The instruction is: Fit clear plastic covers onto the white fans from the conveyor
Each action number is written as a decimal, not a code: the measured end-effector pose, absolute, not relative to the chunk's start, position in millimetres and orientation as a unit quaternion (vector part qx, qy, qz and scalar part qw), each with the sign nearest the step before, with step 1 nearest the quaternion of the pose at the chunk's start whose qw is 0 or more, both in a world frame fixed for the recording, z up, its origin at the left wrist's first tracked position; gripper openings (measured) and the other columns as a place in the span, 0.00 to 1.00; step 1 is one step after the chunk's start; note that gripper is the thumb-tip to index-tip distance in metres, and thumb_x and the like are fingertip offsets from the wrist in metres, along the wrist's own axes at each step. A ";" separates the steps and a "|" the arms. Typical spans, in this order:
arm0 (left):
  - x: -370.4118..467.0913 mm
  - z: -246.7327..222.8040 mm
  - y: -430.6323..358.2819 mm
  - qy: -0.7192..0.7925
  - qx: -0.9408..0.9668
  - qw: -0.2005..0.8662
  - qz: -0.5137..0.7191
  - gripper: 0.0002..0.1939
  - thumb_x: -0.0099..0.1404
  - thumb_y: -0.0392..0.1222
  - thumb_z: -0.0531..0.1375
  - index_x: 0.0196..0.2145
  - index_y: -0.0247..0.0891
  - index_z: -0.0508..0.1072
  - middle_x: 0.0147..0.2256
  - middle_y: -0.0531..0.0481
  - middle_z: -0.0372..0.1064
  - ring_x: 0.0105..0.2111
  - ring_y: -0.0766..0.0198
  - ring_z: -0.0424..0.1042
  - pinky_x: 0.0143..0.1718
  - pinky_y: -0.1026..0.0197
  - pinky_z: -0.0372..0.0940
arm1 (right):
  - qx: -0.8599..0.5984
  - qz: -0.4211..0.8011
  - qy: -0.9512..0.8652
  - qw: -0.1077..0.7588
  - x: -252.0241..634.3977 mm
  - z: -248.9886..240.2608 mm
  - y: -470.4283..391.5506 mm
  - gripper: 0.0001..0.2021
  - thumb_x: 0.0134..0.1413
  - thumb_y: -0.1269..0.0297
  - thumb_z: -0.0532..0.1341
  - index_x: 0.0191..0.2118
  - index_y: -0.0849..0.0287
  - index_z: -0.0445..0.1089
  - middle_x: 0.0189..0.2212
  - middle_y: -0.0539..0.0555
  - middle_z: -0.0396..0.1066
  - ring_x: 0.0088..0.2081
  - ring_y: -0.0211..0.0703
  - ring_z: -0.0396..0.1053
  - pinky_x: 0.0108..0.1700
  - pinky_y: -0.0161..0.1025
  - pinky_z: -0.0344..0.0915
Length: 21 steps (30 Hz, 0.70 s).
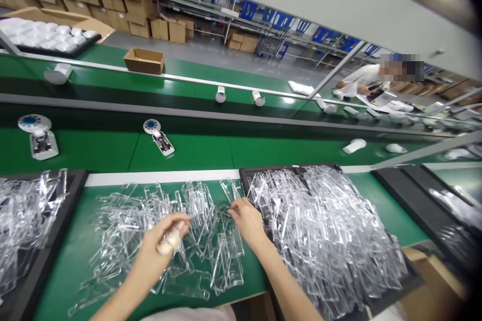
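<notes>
My left hand [161, 241] is curled around a small cream-white thing [170, 242], blurred and partly covered by the fingers. It is over a loose pile of clear plastic frames [131, 225] on the green work surface. To its right, my right hand [246, 220] has its fingertips pinched at a clear plastic frame [225, 209], near the edge of the black tray. More clear frames [228, 261] lie in front of that hand, overlapping one another.
Black trays heaped with clear frames flank me at right [320, 225] and left [22, 225]. Beyond, a green conveyor [196, 148] carries white devices, two with exposed circuit boards [163, 143]. A cardboard box [145, 61] sits farther back. Another person [361, 80] works at far right.
</notes>
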<state>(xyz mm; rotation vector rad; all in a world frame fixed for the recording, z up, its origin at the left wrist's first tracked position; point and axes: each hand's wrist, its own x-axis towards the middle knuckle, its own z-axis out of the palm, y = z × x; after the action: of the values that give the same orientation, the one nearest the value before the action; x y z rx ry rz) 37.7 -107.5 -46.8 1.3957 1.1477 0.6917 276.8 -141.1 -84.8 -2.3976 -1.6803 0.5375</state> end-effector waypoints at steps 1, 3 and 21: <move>41.9 -49.3 -116.3 0.467 0.610 0.582 0.268 0.10 0.60 0.47 0.57 0.36 0.42 0.73 0.34 0.48 0.73 0.35 0.58 0.72 0.37 0.59 0.65 | -0.800 0.186 -0.563 0.089 276.6 -84.8 -136.1 0.02 0.53 0.68 0.60 0.32 0.55 0.68 0.34 0.49 0.71 0.35 0.41 0.71 0.35 0.34 0.57; 47.9 -51.8 -129.2 0.447 0.626 0.590 0.246 0.10 0.60 0.47 0.56 0.35 0.42 0.74 0.32 0.49 0.73 0.33 0.58 0.72 0.37 0.60 0.64 | -0.801 0.196 -0.556 0.103 279.3 -83.8 -129.2 0.01 0.52 0.67 0.61 0.31 0.54 0.68 0.30 0.48 0.72 0.33 0.41 0.71 0.33 0.34 0.56; 46.8 -73.7 -140.6 0.441 0.537 0.657 0.292 0.14 0.56 0.50 0.60 0.39 0.42 0.72 0.29 0.50 0.69 0.32 0.59 0.69 0.38 0.58 0.65 | -0.727 0.272 -0.312 0.548 285.4 -48.5 -150.1 0.17 0.53 0.47 0.53 0.32 0.58 0.63 0.30 0.54 0.73 0.32 0.44 0.73 0.34 0.41 0.69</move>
<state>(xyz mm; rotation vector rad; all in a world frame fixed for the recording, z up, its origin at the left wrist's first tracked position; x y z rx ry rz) 46.8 -140.6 -73.7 1.2165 0.9992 0.6622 285.4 -150.1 -48.5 -1.7233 -0.7387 0.6444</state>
